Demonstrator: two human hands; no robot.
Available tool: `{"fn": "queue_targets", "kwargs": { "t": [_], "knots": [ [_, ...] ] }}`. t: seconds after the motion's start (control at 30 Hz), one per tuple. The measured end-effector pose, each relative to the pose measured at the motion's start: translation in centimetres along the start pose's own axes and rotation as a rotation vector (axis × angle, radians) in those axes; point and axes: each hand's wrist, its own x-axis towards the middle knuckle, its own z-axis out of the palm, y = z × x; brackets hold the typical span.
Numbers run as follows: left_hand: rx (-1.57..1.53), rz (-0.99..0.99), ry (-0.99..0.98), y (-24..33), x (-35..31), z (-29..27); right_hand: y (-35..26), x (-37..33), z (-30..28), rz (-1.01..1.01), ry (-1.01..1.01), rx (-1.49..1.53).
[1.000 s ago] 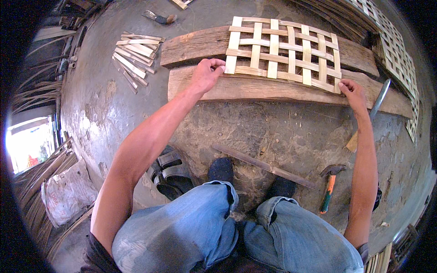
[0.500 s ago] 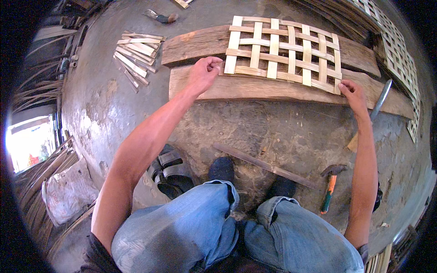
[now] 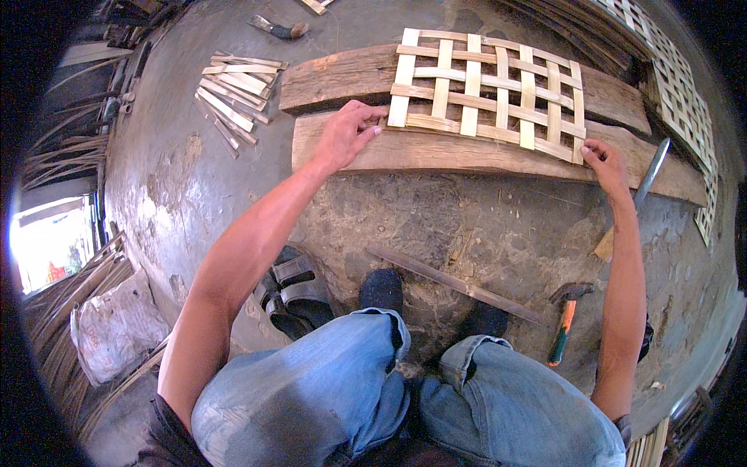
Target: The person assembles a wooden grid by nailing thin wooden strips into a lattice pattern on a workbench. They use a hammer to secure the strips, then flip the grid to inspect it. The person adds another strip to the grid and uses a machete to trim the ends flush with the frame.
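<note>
A loosely woven panel of pale bamboo strips (image 3: 472, 95) lies over two thick wooden planks (image 3: 459, 157), with square gaps between its strips. My left hand (image 3: 348, 136) is just off the panel's near left corner, above the nearer plank. Its thumb and fingers are apart and nothing shows between them. At the near right corner, my right hand (image 3: 607, 165) pinches the edge of the panel between thumb and bent fingers. Part of that grip is hidden by the hand itself.
A hammer (image 3: 566, 321), a long flat strip (image 3: 455, 283) and sandals (image 3: 302, 288) lie near my feet. A long blade (image 3: 652, 173) leans by the plank's right end. Cut strips (image 3: 236, 93) and a handled knife (image 3: 280, 30) lie far left; a larger woven panel (image 3: 678, 82) stands far right.
The thumb of my left hand has moved away from its fingers, opening the hand. My right hand stays at the panel's corner. The whole view has shifted very slightly.
</note>
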Motion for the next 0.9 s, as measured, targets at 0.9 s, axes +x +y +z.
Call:
{"fn": "queue_targets", "kwargs": {
  "t": [0.9],
  "knots": [
    [-0.072, -0.344, -0.029, 1.5, 3.7, 1.0, -0.6, -0.2, 0.0, -0.02, 0.029, -0.074]
  ]
}}
